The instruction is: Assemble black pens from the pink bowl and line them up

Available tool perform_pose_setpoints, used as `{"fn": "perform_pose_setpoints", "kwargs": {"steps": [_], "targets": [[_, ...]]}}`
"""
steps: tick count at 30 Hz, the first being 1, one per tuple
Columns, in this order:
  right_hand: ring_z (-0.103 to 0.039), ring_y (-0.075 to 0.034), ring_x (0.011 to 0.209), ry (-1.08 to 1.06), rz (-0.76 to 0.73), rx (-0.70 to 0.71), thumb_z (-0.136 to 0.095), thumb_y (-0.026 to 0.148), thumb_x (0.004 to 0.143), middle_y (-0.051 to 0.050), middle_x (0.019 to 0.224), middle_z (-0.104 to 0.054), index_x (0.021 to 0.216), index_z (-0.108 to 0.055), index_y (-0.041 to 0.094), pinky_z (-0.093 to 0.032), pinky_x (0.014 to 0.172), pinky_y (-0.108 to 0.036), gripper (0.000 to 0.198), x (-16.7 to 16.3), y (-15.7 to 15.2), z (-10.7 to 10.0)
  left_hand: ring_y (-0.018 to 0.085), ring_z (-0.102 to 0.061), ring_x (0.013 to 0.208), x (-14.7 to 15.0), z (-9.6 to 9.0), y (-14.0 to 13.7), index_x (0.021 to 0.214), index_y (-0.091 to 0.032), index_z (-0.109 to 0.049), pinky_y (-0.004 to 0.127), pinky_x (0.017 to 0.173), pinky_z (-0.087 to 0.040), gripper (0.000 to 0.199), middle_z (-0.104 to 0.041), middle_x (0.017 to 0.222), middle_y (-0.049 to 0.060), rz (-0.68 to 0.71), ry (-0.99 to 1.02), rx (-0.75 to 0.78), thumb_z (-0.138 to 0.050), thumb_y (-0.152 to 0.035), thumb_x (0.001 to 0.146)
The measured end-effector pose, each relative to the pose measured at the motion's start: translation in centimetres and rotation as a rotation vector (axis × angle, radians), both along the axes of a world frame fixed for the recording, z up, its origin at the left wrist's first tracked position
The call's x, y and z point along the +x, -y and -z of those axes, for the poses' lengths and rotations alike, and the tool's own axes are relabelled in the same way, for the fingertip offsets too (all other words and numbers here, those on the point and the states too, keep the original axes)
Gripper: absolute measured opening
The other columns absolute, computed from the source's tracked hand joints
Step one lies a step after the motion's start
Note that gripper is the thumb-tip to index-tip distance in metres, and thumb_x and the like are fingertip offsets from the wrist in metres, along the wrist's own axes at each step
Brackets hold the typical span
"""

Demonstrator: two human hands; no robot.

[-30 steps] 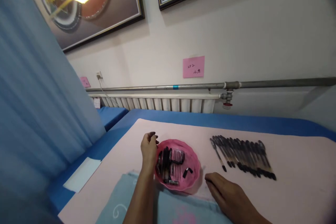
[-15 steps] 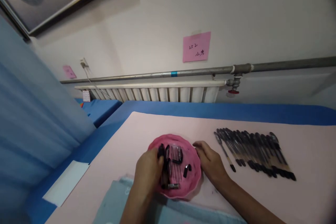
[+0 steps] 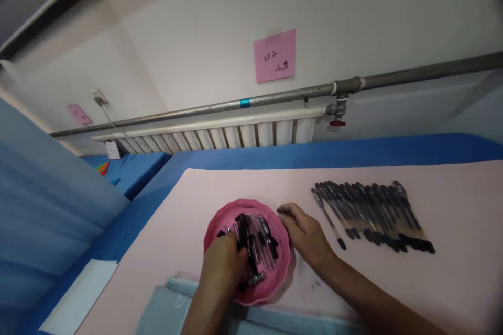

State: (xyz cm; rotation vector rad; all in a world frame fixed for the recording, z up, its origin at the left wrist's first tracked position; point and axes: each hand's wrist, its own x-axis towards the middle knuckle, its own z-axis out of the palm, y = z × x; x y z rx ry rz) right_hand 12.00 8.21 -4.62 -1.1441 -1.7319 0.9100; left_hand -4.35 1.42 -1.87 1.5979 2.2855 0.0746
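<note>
Pen parts (image 3: 243, 227), black bits plus clear tubes (image 3: 267, 254), are all sitting in a pink bowl (image 3: 220, 217), and that's where the action is. Half a second earlier the clear ones lie side by side with the black ones bunched to their left; now the lot is jumbled across the middle of the bowl. So the pieces look stirred up, and my read is that picking a single one out gets a bit fiddlier.

Left hand (image 3: 223, 261) reaches over the near-left rim, fingers curled down among the black bits. Can't tell if it's really gripping one, the fingertips are buried. Right hand (image 3: 306, 235) is at the bowl's right rim, fingers loosely bent, maybe steadying it; whether it's pinching the rim, hard to say.

Room-wise: beyond the bowl there's bare pink sheet (image 3: 451, 209) up to the blue bed (image 3: 353, 152), and more bare sheet left of it. Near side is tight, with a folded blue cloth (image 3: 165, 303) right up by the rim, can't tell if touching. To the bowl's right, past the right hand, a row of pens (image 3: 373, 214) lies well apart, so that elbow seems to have decent space.
</note>
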Motion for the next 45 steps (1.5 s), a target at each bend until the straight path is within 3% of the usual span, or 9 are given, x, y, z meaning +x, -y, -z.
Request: {"fn": "perform_pose_setpoints", "kwargs": {"steps": [3,7,13,18,24,34,37,41,45], "targets": [[-0.055,-0.018,0.078,0.126,-0.095,0.191,-0.040,0.020,0.081,-0.004,0.081,-0.061,0.081,-0.056,0.020,-0.041,0.070,-0.029,0.016,-0.3,0.6,-1.0,0.021,-0.061,0.079,-0.7,0.1,0.0,0.084,-0.015,-0.064,0.027,0.065,-0.037,0.024,-0.068,0.086,0.011,0.018,0.063,0.013,-0.044,-0.025,0.075],[-0.051,-0.019,0.072,0.558,-0.250,0.399,-0.045,0.014,0.078,-0.003,0.074,-0.061,0.071,-0.055,0.021,-0.034,0.069,-0.033,0.014,-1.2,2.0,-1.7,0.015,-0.058,0.068,-1.5,-0.2,0.2,0.074,-0.017,-0.064,0.024,0.059,-0.034,0.020,-0.067,0.074,0.005,0.005,0.176,0.082,-0.045,-0.023,0.075],[-0.054,-0.023,0.068,0.844,-0.244,0.407,-0.050,0.014,0.072,-0.006,0.068,-0.065,0.071,-0.056,0.020,-0.027,0.069,-0.037,0.009,-2.8,2.9,-1.9,0.011,-0.049,0.054,-2.2,-0.2,0.7,0.060,-0.018,-0.058,0.021,0.051,-0.031,0.022,-0.057,0.057,0.000,-0.043,0.400,0.237,-0.044,-0.025,0.075],[-0.056,-0.024,0.063,0.930,-0.261,0.374,-0.049,0.009,0.066,-0.006,0.066,-0.068,0.083,-0.059,0.020,-0.026,0.068,-0.038,0.023,-3.6,2.9,-2.7,0.011,-0.045,0.048,-2.9,0.4,0.7,0.056,-0.019,-0.052,0.021,0.047,-0.030,0.023,-0.049,0.048,-0.003,-0.153,0.615,0.385,-0.047,-0.034,0.074],[-0.055,-0.027,0.074,0.923,-0.215,0.458,-0.054,0.014,0.067,-0.011,0.074,-0.067,0.076,-0.060,0.018,-0.027,0.070,-0.039,0.012,-4.1,2.9,-1.9,0.009,-0.043,0.047,-3.0,0.8,0.5,0.060,-0.018,-0.052,0.021,0.045,-0.031,0.024,-0.048,0.052,-0.004,-0.190,0.766,0.424,-0.050,-0.037,0.073],[-0.056,-0.026,0.074,0.698,-0.300,0.415,-0.047,0.008,0.070,-0.006,0.073,-0.067,0.078,-0.060,0.022,-0.032,0.071,-0.040,0.021,-3.8,2.5,-1.0,0.005,-0.040,0.042,-3.2,-0.2,0.8,0.067,-0.014,-0.053,0.018,0.042,-0.030,0.025,-0.048,0.051,-0.006,-0.315,1.222,0.429,-0.061,-0.038,0.068],[-0.058,-0.024,0.080,0.517,-0.314,0.365,-0.043,0.007,0.071,-0.004,0.082,-0.068,0.092,-0.060,0.024,-0.038,0.074,-0.039,0.031,-3.5,2.4,-1.6,0.005,-0.044,0.041,-3.4,-0.4,0.7,0.068,-0.014,-0.053,0.018,0.042,-0.034,0.025,-0.052,0.052,-0.004,-0.347,1.367,0.437,-0.064,-0.037,0.066],[-0.059,-0.022,0.093,0.277,-0.353,0.247,-0.042,0.013,0.076,-0.003,0.102,-0.065,0.110,-0.053,0.027,-0.045,0.079,-0.038,0.038,-3.4,2.5,-2.4,0.008,-0.053,0.048,-3.9,-0.9,0.5,0.070,-0.014,-0.053,0.019,0.047,-0.042,0.026,-0.059,0.060,-0.001,-0.448,1.541,0.577,-0.070,-0.032,0.061],[-0.061,-0.021,0.090,0.203,-0.443,0.174,-0.042,0.015,0.078,-0.003,0.100,-0.065,0.107,-0.054,0.028,-0.049,0.077,-0.037,0.035,-3.6,2.8,-2.3,0.011,-0.060,0.059,-4.3,-1.3,0.4,0.072,-0.014,-0.054,0.023,0.055,-0.048,0.028,-0.062,0.068,0.002,-0.537,1.660,0.748,-0.074,-0.026,0.056]]}}
